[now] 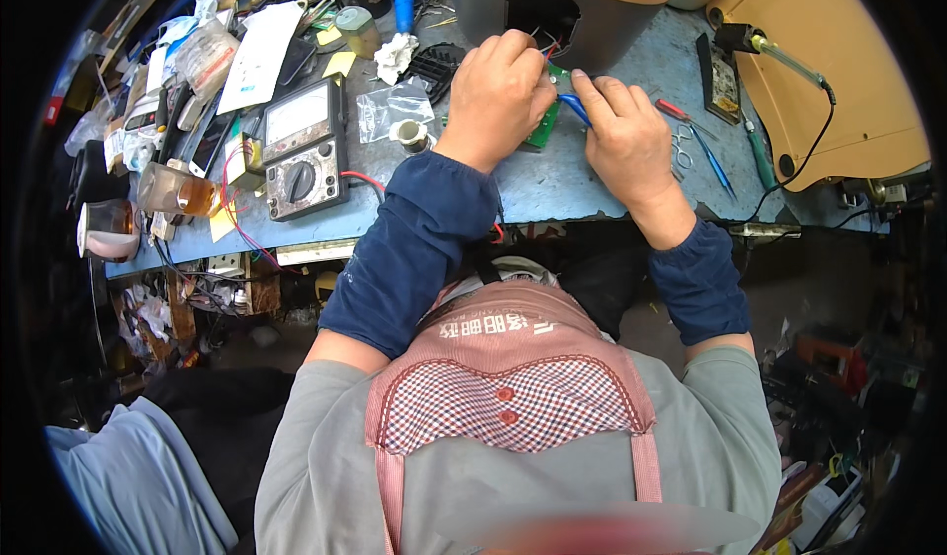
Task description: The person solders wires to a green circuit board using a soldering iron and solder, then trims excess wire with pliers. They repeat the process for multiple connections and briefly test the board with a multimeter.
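My left hand [493, 101] is closed at the opening of a dark grey appliance [631, 7], pinching at thin red and blue wires [552, 46] above a green circuit board [540, 131]. Exactly what its fingertips grip is partly hidden. My right hand [626, 141] is closed on a blue-handled tool [574, 108] that reaches toward the board beside my left hand; the tool's tip is hard to make out. An analog multimeter [301, 175] with a red lead lies left of my hands, near a clear plastic bag [385, 111] and a small pale cylinder [409, 133].
Cluttered papers, jars [355, 32] and tools cover the bench's left side. Right of my hands lie a red screwdriver [674, 110], scissors [683, 147], blue tweezers [712, 160] and a soldering iron [784, 54] with its cord. A tan panel [848, 72] stands at the far right of the blue bench [552, 200].
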{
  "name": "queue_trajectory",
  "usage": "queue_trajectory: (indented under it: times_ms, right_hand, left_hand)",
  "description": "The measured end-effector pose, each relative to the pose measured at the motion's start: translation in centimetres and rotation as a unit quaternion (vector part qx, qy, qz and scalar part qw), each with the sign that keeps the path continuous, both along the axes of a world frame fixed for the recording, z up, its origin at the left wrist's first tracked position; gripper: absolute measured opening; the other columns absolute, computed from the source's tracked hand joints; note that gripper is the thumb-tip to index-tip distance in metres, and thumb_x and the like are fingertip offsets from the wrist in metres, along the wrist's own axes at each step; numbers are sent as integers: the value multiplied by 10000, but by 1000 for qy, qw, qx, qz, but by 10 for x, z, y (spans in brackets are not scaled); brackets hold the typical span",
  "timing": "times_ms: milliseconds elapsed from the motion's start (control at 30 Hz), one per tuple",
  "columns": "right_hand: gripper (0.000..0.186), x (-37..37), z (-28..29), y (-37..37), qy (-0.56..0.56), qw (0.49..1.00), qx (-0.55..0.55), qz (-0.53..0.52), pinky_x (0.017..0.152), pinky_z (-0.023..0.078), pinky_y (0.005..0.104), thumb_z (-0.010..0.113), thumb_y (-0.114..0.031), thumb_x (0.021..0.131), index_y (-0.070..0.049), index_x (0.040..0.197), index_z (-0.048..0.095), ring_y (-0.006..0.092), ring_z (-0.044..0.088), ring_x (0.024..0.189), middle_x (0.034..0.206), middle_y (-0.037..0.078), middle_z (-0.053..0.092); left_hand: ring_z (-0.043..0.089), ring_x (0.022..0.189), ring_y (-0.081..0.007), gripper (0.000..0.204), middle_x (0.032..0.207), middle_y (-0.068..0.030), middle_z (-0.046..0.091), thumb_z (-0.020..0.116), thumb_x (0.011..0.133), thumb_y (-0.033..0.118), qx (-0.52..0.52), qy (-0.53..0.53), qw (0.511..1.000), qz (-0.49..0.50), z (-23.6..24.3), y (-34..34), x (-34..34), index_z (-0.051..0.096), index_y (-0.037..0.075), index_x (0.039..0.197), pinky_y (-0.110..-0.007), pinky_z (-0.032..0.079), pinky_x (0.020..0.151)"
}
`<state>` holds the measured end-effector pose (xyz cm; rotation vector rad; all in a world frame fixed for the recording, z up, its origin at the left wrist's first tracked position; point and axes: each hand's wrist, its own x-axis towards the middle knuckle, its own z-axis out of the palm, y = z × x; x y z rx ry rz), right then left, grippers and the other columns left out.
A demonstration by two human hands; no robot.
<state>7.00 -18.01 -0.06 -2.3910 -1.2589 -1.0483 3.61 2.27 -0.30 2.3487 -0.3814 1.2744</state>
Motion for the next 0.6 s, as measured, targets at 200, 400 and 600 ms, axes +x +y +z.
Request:
queue_trajectory:
  times_ms: [200,400,600]
  right_hand:
    - [522,-4,-5,-13,9,992,126,-7,832,576,426,766,-77,764,-87,1286,765,294,687,922,1089,81,724]
    - [568,24,-27,-44,168,902,290,-270,1000,531,511,794,-326,864,-60,1363,727,369,679,1128,1233,156,714]
    - [489,39,-41,-37,218,899,221,-307,1103,399,576,725,-390,884,-161,1312,778,371,601,1302,1333,124,725]
  left_hand:
    - [679,773,-242,100,999,-96,681,756,829,-17,-122,-29,991,-44,-3,8,-1,703,21,905,-323,572,702]
    - [672,809,-281,146,1016,-133,679,746,773,-45,-124,-125,983,-54,21,-4,-38,683,17,890,-347,573,703]
    - [674,813,-329,196,965,-115,648,774,759,83,56,208,956,-198,-15,-87,-132,628,55,886,-436,553,704]
